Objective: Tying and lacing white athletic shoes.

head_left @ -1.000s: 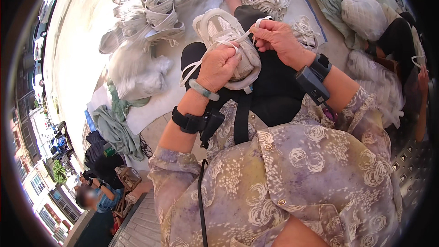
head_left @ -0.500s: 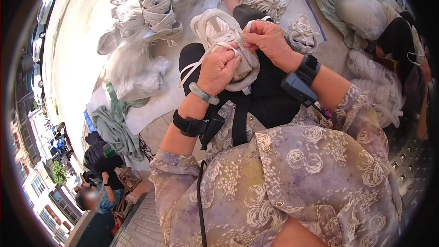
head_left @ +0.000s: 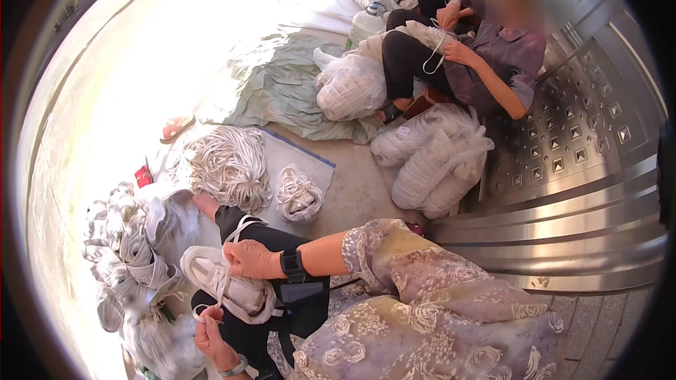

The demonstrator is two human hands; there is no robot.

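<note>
A white and pale grey sneaker (head_left: 200, 267) rests on my lap over black trousers. My left hand (head_left: 213, 339) is closed in a pinch on a white shoelace, held off to one side of the shoe. At the shoe's lacing my right hand (head_left: 253, 260) is also closed, its fingers on the lace, with a white lace end (head_left: 243, 224) looping up beyond them. The fingertips of the right hand partly cover the eyelets. Another white sneaker (head_left: 298, 195), with laces in it, stands on the ground just beyond my knee.
A heap of loose white laces (head_left: 227, 169) lies on a sheet, with a pile of shoe uppers (head_left: 130, 239) to the left. Plastic-wrapped bundles (head_left: 433, 162) sit beside a metal panel (head_left: 563, 134). A seated co-worker (head_left: 486, 63) handles a lace at the upper right.
The view has swung right, bringing the co-worker and metal panel into it. My left hand has drawn away from the shoe with the lace; my right hand stays by the lacing.
</note>
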